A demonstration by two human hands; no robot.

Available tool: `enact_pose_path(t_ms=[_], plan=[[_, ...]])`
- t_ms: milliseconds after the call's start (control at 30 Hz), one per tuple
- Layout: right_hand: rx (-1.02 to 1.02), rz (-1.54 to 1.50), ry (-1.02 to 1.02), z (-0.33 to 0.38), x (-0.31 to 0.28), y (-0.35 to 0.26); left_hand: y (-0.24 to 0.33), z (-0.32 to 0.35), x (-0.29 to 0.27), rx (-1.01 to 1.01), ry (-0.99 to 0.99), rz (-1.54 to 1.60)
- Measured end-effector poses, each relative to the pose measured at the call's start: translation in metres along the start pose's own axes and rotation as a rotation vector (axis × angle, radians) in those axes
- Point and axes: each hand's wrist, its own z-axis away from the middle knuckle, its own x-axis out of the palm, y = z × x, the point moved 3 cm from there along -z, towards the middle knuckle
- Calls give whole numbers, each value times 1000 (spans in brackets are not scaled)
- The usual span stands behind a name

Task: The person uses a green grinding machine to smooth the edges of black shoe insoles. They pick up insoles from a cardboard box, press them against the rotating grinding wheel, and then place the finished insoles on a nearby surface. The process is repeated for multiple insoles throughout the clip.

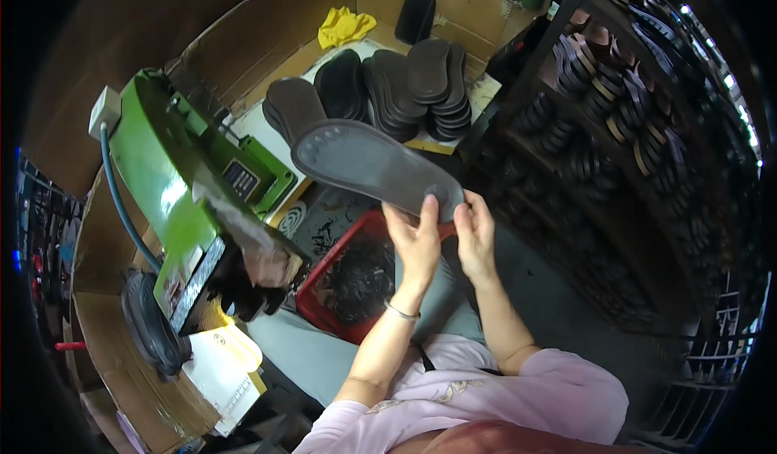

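Note:
A dark grey shoe insole (360,160) is held out over my lap, its heel end toward me and its toe end pointing to the far left. My left hand (414,239) grips the heel end, thumb pressed on the upper face and fingers underneath. At the heel's right edge my right hand (476,239) pinches the same insole, its thumb against the rim. Beyond the held piece, several stacks of dark insoles (390,90) stand side by side on a pale board, and its toe overlaps the nearest stack in view.
A green machine (162,171) stands at the left with a cable beside it. Below my hands sits a red bin (312,304) holding dark scraps. A yellow cloth (346,27) and a black block (415,15) lie at the back by cardboard walls. Racks of soles (599,122) fill the right.

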Motion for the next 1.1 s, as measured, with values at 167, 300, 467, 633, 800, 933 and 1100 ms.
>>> enact_pose_path(t_ms=[167, 300, 467, 633, 800, 933, 1100], plan=[[-725, 930, 58, -118, 2, -40, 27, -101, -3, 110, -196, -292], [-1006, 1323, -110, -178, 37, -34, 25, -174, 12, 267, -132, -667], [-931, 1478, -268, -200, 39, -11, 5, -201, 25, 125, -71, -854], [-1060, 1491, -174, -195, 8, -39, 1, -198, 36, -40, -120, -849], [-1091, 1476, -280, -184, 4, -40, -20, -195, 48, 216, -30, -1057], [-1080, 1365, -263, -164, 13, -64, -5, -130, 22, 462, 53, -871], [-952, 1202, -368, -107, 27, -63, -42, 2, -138, 170, 168, -888]])
